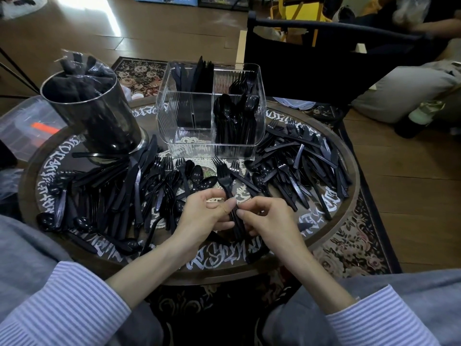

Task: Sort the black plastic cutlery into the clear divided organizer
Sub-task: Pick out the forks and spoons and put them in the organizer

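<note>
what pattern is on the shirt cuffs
Thin blue and white stripes on both shirt cuffs, clearest in the head view.

The floor is of brown wooden planks, and a bright patch of light lies on it at the far left. A dark floral rug lies under the round table. A black chair stands behind the table.

Black forks stood bunched, tines up. Loose black cutlery lay heaped around the clear organizer, which held knives, forks and spoons upright.
</note>
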